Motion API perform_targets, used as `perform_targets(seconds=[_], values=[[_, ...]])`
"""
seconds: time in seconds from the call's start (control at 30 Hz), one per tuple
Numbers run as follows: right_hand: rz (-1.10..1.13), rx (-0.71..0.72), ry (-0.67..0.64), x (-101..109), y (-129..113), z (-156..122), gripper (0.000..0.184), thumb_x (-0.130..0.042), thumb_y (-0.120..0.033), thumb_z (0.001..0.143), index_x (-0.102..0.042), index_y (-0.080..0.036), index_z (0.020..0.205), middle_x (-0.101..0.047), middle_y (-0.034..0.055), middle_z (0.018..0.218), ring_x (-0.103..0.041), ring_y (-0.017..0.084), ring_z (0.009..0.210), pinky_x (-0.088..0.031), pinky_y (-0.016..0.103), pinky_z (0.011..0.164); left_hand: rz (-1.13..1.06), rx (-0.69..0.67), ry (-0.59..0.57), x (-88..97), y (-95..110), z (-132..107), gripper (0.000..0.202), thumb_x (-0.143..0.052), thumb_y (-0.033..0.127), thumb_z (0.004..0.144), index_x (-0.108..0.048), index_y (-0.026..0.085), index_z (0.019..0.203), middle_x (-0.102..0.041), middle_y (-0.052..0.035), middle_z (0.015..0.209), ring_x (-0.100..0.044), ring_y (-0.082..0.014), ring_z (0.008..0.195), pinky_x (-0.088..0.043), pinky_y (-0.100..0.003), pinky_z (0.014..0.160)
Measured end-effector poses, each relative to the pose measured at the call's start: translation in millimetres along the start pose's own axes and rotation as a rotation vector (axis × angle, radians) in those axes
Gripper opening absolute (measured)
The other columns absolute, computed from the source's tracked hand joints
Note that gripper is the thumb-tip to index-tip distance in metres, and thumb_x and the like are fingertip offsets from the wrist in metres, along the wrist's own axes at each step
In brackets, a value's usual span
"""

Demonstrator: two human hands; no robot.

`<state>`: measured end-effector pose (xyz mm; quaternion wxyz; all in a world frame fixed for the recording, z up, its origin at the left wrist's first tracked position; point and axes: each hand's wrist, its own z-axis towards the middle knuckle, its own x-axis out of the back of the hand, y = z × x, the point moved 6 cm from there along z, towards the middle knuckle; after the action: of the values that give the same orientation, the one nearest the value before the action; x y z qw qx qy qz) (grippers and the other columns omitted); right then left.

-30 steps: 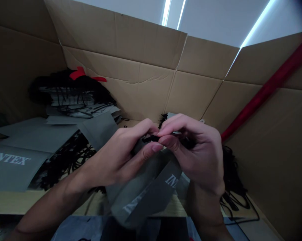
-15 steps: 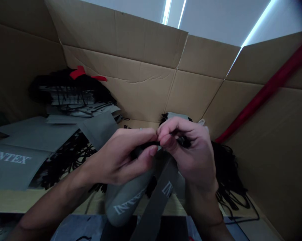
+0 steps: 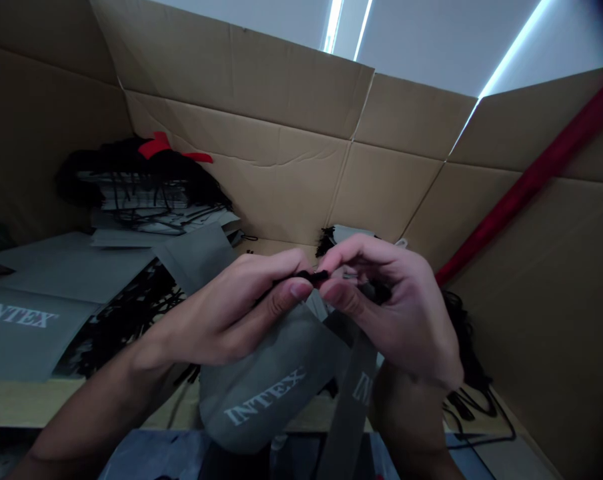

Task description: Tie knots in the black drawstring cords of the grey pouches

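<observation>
My left hand [image 3: 241,310] is closed, pinching a short length of black cord [image 3: 311,275] between thumb and forefinger. My right hand [image 3: 401,307] is closed as well, its thumb and fingertips meeting the cord's end. More dark material and a small pale bit show inside its curled fingers, too unclear to name. Below the hands hangs a grey fabric pouch [image 3: 266,400] with white INTEX lettering. Beside it, under the right hand, a narrow grey piece [image 3: 350,407] with part of the same lettering hangs down. Where these join the cord is hidden by the fingers.
Flat grey INTEX pouches [image 3: 26,340] and black cords lie at left, before a stacked bundle [image 3: 146,190] with a red strip. Black cords [image 3: 464,333] lie at right. Cardboard walls [image 3: 281,160] enclose the wooden work surface [image 3: 26,403]; a red band [image 3: 521,187] slants down the right side.
My right hand has shifted slightly right and the fingertips have parted a little, showing more cord. The pouch has swung to face me more broadly, and the narrow grey piece has moved right.
</observation>
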<state>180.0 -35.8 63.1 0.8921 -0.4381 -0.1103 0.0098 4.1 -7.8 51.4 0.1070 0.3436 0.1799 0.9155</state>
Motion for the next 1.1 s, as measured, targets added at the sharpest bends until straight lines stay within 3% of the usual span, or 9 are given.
perform_targets(seconds=[0.2, 0.43, 0.63, 0.77, 0.9, 1.1], values=[[-0.127, 0.141, 0.071, -3.2, -3.6, -0.8, 0.025, -0.106, -0.022, 0.095, -0.081, -0.02, 0.092, -0.077, -0.0047, 0.083, -0.067, 0.009, 0.07, -0.054, 0.019, 0.064, 0.039, 0.024, 0.029, -2.5, 3.3, -2.4, 0.011, -0.06, 0.021, 0.125, -0.064, 0.019, 0.115, -0.059, 0.0062, 0.09, -0.05, -0.0088, 0.071, -0.042, -0.02, 0.063], [-0.139, 0.236, 0.042, -5.1, -2.7, -6.1, 0.023, -0.098, -0.021, 0.103, -0.077, -0.021, 0.094, -0.073, -0.0048, 0.085, -0.062, 0.01, 0.073, -0.051, 0.022, 0.067, 0.065, -0.078, 0.08, -8.0, 4.0, -3.0, 0.011, -0.058, 0.023, 0.126, -0.065, 0.018, 0.119, -0.063, 0.0043, 0.093, -0.052, -0.0087, 0.073, -0.042, -0.02, 0.063], [-0.042, 0.268, 0.027, -7.1, 2.9, -5.9, 0.021, -0.096, -0.022, 0.105, -0.078, -0.022, 0.094, -0.075, -0.0024, 0.089, -0.066, 0.013, 0.077, -0.053, 0.026, 0.068, 0.097, -0.044, 0.082, -5.0, 6.9, -6.1, 0.019, -0.056, 0.022, 0.124, -0.06, 0.021, 0.105, -0.054, 0.0069, 0.083, -0.047, -0.0075, 0.066, -0.038, -0.02, 0.058], [-0.02, 0.199, 0.056, -8.0, 3.4, -6.4, 0.02, -0.103, -0.025, 0.099, -0.083, -0.024, 0.105, -0.074, -0.004, 0.087, -0.059, 0.01, 0.067, -0.047, 0.023, 0.058, 0.192, -0.011, 0.097, -2.0, 7.5, -9.2, 0.014, -0.055, 0.023, 0.125, -0.067, 0.02, 0.12, -0.068, 0.0038, 0.09, -0.059, -0.0099, 0.07, -0.047, -0.021, 0.064], [-0.044, 0.221, 0.084, -10.1, 0.3, -6.6, 0.023, -0.106, -0.025, 0.095, -0.083, -0.024, 0.101, -0.078, -0.0029, 0.091, -0.067, 0.012, 0.073, -0.054, 0.023, 0.063, 0.25, -0.007, 0.103, -3.9, 5.6, -9.0, 0.012, -0.055, 0.021, 0.124, -0.067, 0.022, 0.125, -0.076, -0.0002, 0.097, -0.067, -0.0152, 0.077, -0.051, -0.027, 0.068], [-0.117, 0.186, 0.053, -4.2, 3.4, -4.7, 0.023, -0.099, -0.031, 0.103, -0.079, -0.023, 0.094, -0.073, -0.0021, 0.086, -0.061, 0.014, 0.071, -0.056, 0.028, 0.071, 0.32, -0.12, 0.126, -10.0, 12.8, -3.5, 0.014, -0.056, 0.017, 0.12, -0.063, 0.023, 0.11, -0.062, 0.0016, 0.084, -0.045, -0.0148, 0.062, -0.039, -0.031, 0.058]])
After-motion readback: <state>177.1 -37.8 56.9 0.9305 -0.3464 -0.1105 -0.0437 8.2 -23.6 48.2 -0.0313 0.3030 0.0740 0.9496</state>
